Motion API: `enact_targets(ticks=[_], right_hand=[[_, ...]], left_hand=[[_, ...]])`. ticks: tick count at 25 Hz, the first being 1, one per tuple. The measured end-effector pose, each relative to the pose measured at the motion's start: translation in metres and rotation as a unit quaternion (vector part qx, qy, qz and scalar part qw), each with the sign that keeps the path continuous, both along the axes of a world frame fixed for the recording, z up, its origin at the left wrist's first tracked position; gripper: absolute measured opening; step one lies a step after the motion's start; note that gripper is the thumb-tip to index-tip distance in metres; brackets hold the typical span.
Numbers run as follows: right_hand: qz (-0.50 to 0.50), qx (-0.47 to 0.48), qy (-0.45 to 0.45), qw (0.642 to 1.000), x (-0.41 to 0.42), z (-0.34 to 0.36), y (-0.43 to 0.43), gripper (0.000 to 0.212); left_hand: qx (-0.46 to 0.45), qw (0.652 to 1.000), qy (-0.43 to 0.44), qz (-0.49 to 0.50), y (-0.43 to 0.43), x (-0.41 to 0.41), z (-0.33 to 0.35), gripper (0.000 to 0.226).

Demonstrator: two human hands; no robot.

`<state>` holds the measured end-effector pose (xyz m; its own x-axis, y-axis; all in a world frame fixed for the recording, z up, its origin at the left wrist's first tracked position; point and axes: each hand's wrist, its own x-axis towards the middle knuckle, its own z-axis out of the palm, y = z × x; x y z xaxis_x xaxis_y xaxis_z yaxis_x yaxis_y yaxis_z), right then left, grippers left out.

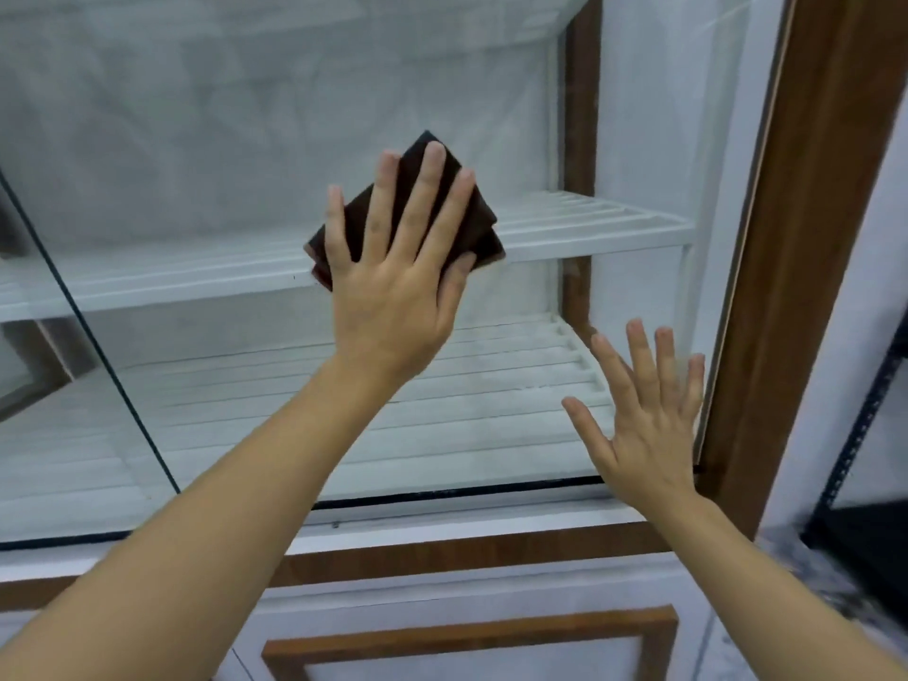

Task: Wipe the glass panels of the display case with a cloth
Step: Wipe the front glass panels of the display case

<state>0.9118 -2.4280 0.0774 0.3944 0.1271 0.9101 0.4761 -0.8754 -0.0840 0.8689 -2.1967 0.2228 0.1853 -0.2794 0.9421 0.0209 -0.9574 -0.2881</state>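
A folded dark brown cloth (484, 223) lies flat against the front glass panel (236, 154) of the display case, near the panel's middle. My left hand (400, 282) presses on the cloth with fingers spread, covering most of it. My right hand (648, 420) is open with fingers apart, flat on or just in front of the lower right corner of the same panel, holding nothing. A second glass panel (59, 385) meets this one at a dark edge on the left.
Inside the case are two white slatted shelves (604, 223), bare. A brown wooden frame post (806, 248) runs up the right side. Below the glass sit a white ledge (471, 523) and wood-trimmed base. A dark metal rack (865, 425) stands at far right.
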Motion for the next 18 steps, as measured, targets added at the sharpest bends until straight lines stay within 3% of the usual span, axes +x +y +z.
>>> enact_targets(ticks=[1,3,5,6,8,11,13,14,16,18], right_hand=[[0.007,0.000,-0.002,1.000,-0.002,0.000,-0.001,0.067],[0.036,-0.009,-0.013,0.999,-0.007,0.000,-0.010,0.065],[0.062,-0.017,-0.044,0.997,-0.013,0.004,-0.026,0.060],[0.063,-0.015,-0.060,0.996,-0.015,0.008,-0.036,0.058],[0.042,-0.018,-0.084,0.995,-0.015,0.017,-0.052,0.056],[-0.024,-0.013,-0.107,0.994,-0.006,0.020,-0.067,0.061],[-0.068,0.010,-0.102,0.992,0.004,0.017,-0.077,0.066],[-0.080,0.012,-0.102,0.991,0.009,0.014,-0.083,0.069],[-0.072,0.000,-0.109,0.991,0.016,0.010,-0.091,0.071],[-0.052,0.000,-0.117,0.992,0.019,0.009,-0.093,0.072]], left_hand=[[0.011,1.000,0.005,0.000,-0.007,0.001,-0.019,0.055],[0.149,0.986,0.075,0.006,-0.008,-0.006,-0.091,0.061],[0.308,0.941,0.139,0.036,0.002,-0.018,-0.136,0.066],[0.336,0.931,0.138,0.034,0.001,-0.014,-0.134,0.066],[0.291,0.953,0.086,0.015,-0.026,0.002,-0.088,0.062],[0.066,0.997,0.012,-0.026,-0.079,0.024,-0.005,0.057],[0.022,0.999,0.015,-0.020,-0.096,0.025,-0.015,0.057],[0.063,0.997,0.040,-0.011,-0.095,0.024,-0.044,0.058],[0.232,0.969,0.087,0.015,-0.079,0.010,-0.107,0.062],[0.334,0.936,0.107,0.017,-0.065,0.011,-0.109,0.062]])
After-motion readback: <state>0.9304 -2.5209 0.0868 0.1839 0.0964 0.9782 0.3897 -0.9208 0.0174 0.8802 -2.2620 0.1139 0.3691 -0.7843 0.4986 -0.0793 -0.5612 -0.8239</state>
